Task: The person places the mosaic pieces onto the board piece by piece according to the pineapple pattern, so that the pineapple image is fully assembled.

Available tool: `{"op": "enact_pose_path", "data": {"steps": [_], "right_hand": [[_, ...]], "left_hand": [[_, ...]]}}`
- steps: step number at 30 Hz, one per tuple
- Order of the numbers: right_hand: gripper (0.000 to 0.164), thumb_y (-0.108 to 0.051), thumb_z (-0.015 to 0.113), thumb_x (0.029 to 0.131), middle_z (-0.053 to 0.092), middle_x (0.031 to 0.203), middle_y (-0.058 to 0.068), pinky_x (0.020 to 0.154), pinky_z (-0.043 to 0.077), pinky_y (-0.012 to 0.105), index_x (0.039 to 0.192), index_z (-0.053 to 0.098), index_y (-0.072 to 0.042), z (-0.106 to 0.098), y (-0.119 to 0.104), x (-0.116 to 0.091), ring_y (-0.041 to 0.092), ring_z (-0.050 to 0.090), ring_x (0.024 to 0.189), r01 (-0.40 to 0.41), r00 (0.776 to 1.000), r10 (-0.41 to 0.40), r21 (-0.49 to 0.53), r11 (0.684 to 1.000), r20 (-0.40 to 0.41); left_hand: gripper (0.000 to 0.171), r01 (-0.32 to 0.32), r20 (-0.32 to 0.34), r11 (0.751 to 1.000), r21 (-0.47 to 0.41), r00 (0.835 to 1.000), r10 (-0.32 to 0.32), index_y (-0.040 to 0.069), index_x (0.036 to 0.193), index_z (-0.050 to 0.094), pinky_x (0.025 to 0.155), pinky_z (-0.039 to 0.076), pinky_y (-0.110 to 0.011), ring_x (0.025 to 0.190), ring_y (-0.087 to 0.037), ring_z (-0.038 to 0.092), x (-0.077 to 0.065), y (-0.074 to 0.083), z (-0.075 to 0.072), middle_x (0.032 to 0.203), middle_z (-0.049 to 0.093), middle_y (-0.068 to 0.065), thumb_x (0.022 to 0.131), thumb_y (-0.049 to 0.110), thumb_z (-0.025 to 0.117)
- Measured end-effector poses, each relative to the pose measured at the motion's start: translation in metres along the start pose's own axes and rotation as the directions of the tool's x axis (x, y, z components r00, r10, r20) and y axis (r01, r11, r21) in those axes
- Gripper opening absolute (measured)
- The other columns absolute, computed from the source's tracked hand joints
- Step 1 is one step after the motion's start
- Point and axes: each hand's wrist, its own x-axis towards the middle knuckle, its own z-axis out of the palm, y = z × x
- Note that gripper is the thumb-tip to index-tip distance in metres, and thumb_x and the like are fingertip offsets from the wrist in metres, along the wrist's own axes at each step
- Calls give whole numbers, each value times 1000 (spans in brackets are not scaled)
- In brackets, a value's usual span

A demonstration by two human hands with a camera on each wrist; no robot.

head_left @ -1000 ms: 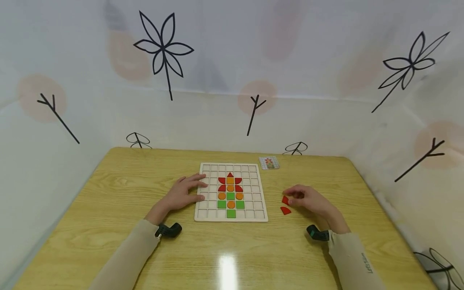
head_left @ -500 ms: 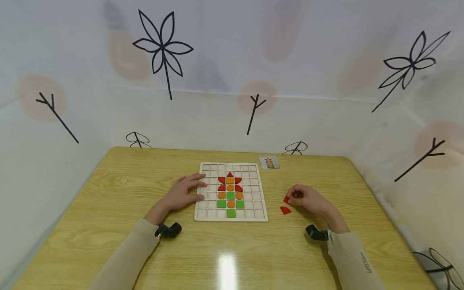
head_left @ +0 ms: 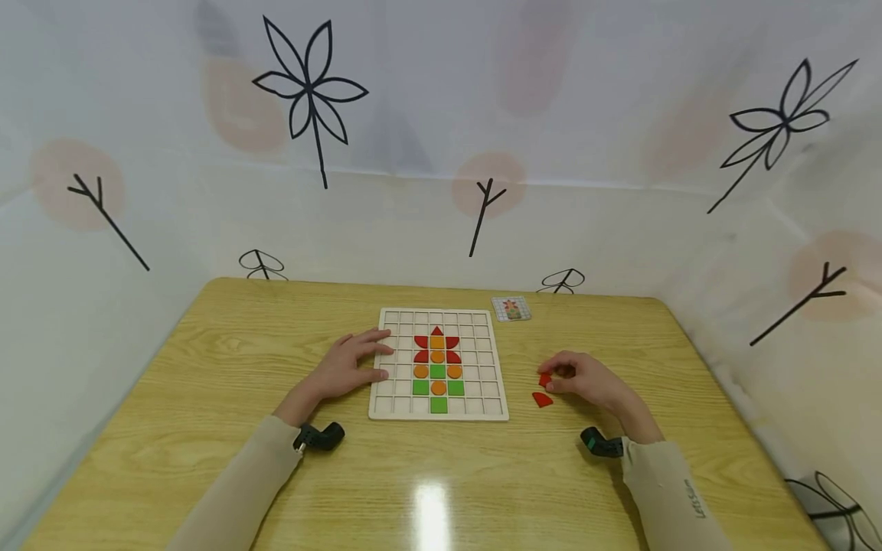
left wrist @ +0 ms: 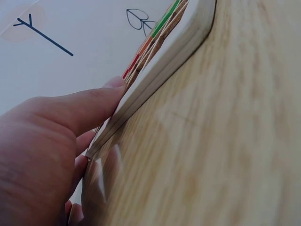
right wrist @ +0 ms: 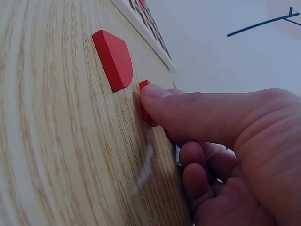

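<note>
A white grid board (head_left: 482,366) lies on the table, bearing a flower-like pattern of red, orange and green tiles. My left hand (head_left: 342,367) rests on its left edge with spread, relaxed fingers; in the left wrist view the thumb touches the board's rim (left wrist: 148,77). To the right of the board, my right hand (head_left: 587,379) pinches a red quarter-circle tile (head_left: 545,379) low at the tabletop. The right wrist view shows the thumb covering much of that tile. Just nearer to me, a second red quarter-circle tile (head_left: 542,399) lies flat, apart from the fingers.
Behind the board's right corner lies a small picture card (head_left: 511,308) showing a similar pattern on a grid. The wooden table (head_left: 372,490) reaches back to a white cloth (head_left: 400,229) with plant drawings. Black cameras sit on both wrists.
The right fingers shift the red tile slightly, drawing in and then reaching out again around it. My left hand and the board hold their places.
</note>
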Motion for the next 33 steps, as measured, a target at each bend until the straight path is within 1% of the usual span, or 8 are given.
{"op": "enact_pose_path", "data": {"steps": [6,11,14,18,24,26,29,33], "right_hand": [[23,-10,74,90,59,96,12,68,43,27,107,63,0,2,-2,1,24,47,84,4,1000,-3,32,999,-27],[17,-10,73,92,62,92,12,67,46,27,99,60,-1,3,-4,-1,22,54,81,18,993,-14,25,1000,-120],[17,-12,73,92,62,90,10,66,46,26,94,60,-2,5,-6,-2,20,55,79,12,987,-13,-4,1000,-163],[18,-15,74,92,63,93,10,64,48,27,98,62,-2,12,-16,1,21,57,80,33,984,-36,-23,999,-176],[19,-12,73,92,68,104,9,72,54,29,109,68,-4,36,-39,9,21,65,88,109,987,-113,-38,993,-111],[17,-10,72,93,68,104,7,72,53,29,109,70,-6,46,-45,11,20,65,88,134,988,-138,-53,990,-76],[14,-8,71,92,69,101,4,69,52,28,106,71,-9,61,-53,14,20,63,86,151,988,-153,-37,988,-34],[12,-7,71,93,68,101,1,72,53,27,104,71,-11,79,-66,16,19,63,87,195,981,-194,-23,981,22]], "left_hand": [[44,-4,-5,1000,-6,1000,4,10,129,67,115,14,-59,146,-31,30,-1,1,-1,155,42,-9,92,33,72],[44,-9,-5,1000,-1,1000,9,11,129,67,115,14,-59,146,-30,30,-1,0,-1,155,42,-8,92,34,72],[44,-11,-2,1000,-10,1000,11,11,129,67,115,14,-59,146,-30,29,0,0,-1,155,42,-8,92,34,72],[44,-9,4,1000,-8,1000,9,11,129,67,116,13,-59,146,-29,29,0,-1,-1,155,42,-7,92,34,72],[45,0,6,1000,-7,1000,0,12,129,67,116,12,-58,147,-28,29,0,-2,0,155,41,-6,92,35,72],[45,0,6,1000,-4,1000,0,12,130,67,116,12,-58,147,-28,29,0,-2,1,155,41,-5,92,35,72],[45,-6,3,1000,-3,1000,6,12,130,67,116,13,-59,147,-28,29,0,-3,1,155,41,-6,92,36,72],[45,-9,-1,1000,-5,1000,9,12,129,67,115,13,-59,147,-29,29,1,-3,1,155,42,-6,92,35,72]]}}
